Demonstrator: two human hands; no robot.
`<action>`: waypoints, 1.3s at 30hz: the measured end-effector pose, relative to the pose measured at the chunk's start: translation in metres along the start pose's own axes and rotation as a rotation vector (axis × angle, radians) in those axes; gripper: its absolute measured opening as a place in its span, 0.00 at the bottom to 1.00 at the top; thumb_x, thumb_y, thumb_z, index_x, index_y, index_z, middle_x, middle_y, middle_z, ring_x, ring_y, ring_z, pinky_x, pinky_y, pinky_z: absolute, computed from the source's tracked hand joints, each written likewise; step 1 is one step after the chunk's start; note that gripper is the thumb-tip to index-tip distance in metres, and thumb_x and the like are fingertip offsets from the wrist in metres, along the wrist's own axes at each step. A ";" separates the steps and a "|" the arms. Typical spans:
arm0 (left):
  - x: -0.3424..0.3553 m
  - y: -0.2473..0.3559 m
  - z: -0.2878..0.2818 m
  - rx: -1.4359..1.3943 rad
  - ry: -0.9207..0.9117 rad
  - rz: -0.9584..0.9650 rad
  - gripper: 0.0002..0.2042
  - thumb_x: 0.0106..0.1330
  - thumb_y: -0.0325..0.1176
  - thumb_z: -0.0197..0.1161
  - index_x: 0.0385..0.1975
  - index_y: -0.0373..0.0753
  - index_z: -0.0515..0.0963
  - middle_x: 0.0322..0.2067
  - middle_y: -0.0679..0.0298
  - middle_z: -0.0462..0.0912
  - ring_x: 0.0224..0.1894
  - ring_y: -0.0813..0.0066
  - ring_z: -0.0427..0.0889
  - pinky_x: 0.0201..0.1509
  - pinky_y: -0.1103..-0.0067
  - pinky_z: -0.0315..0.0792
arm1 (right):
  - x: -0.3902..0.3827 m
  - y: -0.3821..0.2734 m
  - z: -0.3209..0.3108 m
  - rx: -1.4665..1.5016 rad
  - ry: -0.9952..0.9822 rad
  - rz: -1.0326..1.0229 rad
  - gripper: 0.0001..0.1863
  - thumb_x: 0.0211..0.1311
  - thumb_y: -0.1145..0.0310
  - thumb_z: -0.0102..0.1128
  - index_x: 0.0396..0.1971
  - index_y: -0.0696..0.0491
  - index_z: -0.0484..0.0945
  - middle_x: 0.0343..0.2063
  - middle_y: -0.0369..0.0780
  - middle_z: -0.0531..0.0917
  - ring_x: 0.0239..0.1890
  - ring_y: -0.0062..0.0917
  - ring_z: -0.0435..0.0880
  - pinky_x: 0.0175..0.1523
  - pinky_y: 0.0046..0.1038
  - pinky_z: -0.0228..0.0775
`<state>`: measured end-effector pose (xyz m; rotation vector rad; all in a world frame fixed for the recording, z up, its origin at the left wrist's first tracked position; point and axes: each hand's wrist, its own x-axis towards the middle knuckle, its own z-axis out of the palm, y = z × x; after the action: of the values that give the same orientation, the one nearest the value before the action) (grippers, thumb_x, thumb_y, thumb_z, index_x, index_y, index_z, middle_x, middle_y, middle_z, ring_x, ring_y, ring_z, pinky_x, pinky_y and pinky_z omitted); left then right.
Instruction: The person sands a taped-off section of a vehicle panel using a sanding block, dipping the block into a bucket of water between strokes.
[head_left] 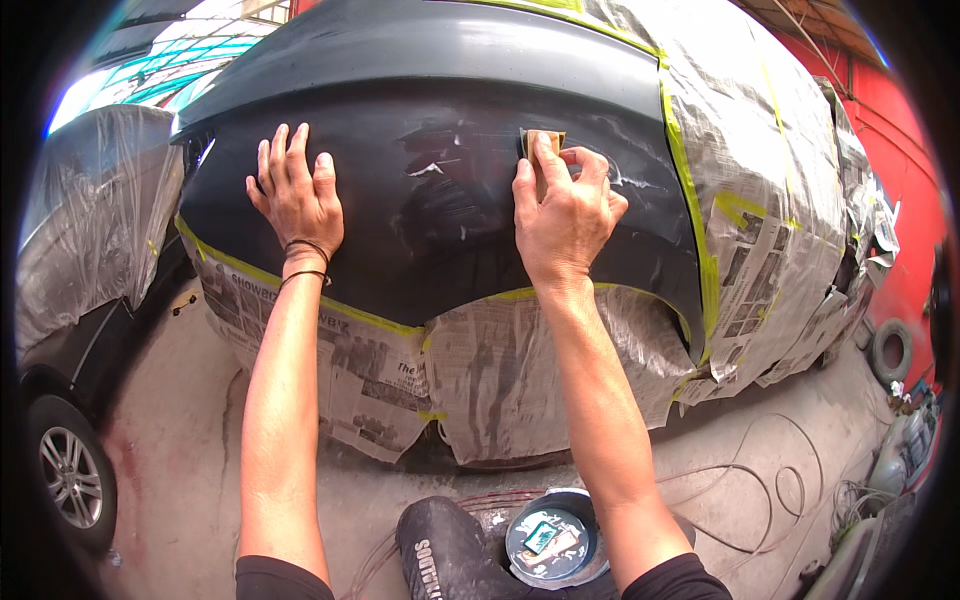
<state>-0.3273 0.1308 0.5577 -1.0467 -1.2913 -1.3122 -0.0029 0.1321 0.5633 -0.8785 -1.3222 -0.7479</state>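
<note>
R hand (pixel 568 215) pinches a tan block (pixel 557 141) btwn thumb and fingers, index laid along its top, holding it against the dark car panel (pixel 400 255), right of center. L hand (pixel 298 195), w/ dark wristbands (pixel 305 273), lies palm down on the same panel to the left, fingers extended and slightly spread, nothing gripped. Btwn the hands, pale scuffs (pixel 427 168) mark the surface; more show just right of the block. Yellow-green tape (pixel 680 170) edges the panel; newspaper (pixel 370 385) covers the area below, w/ more paper and sheeting at right. Below, near the person's knee (pixel 440 540), a bucket (pixel 578 503) holds a small teal-edged rectangular item (pixel 541 538). At far L, a 2nd veh. under clear plastic (pixel 100 200), its wheel (pixel 72 478) exposed. At R, a hose (pixel 775 480) loops over the concrete floor; a loose tire (pixel 890 350) sits nr. a red wall (pixel 900 170).
</note>
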 end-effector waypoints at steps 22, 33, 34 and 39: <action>-0.001 -0.001 0.001 0.014 -0.015 0.017 0.25 0.89 0.50 0.50 0.81 0.56 0.74 0.84 0.66 0.69 0.89 0.55 0.60 0.89 0.42 0.44 | -0.005 -0.006 0.003 0.109 0.041 0.056 0.21 0.68 0.60 0.79 0.60 0.41 0.92 0.50 0.36 0.83 0.52 0.31 0.84 0.58 0.42 0.67; 0.002 -0.005 -0.003 0.021 -0.010 0.029 0.26 0.89 0.50 0.49 0.81 0.55 0.74 0.84 0.66 0.70 0.89 0.54 0.60 0.89 0.46 0.45 | -0.001 0.002 -0.001 0.103 0.050 0.099 0.20 0.66 0.58 0.80 0.57 0.39 0.93 0.49 0.34 0.83 0.53 0.30 0.85 0.59 0.43 0.67; 0.005 -0.006 -0.007 0.025 -0.006 0.034 0.26 0.89 0.50 0.49 0.81 0.55 0.74 0.84 0.66 0.70 0.89 0.54 0.61 0.90 0.47 0.45 | -0.003 0.012 0.000 0.094 0.073 0.160 0.20 0.66 0.57 0.80 0.58 0.38 0.93 0.50 0.34 0.83 0.53 0.29 0.85 0.60 0.44 0.67; 0.001 0.001 0.000 -0.007 -0.014 0.015 0.26 0.87 0.49 0.52 0.80 0.54 0.75 0.84 0.66 0.70 0.88 0.54 0.61 0.89 0.43 0.44 | 0.003 -0.019 0.008 0.111 0.070 0.206 0.21 0.65 0.58 0.81 0.57 0.42 0.92 0.48 0.36 0.82 0.56 0.30 0.82 0.60 0.44 0.66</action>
<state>-0.3264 0.1306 0.5585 -1.0705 -1.2879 -1.3013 -0.0234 0.1300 0.5683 -0.8765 -1.1795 -0.5345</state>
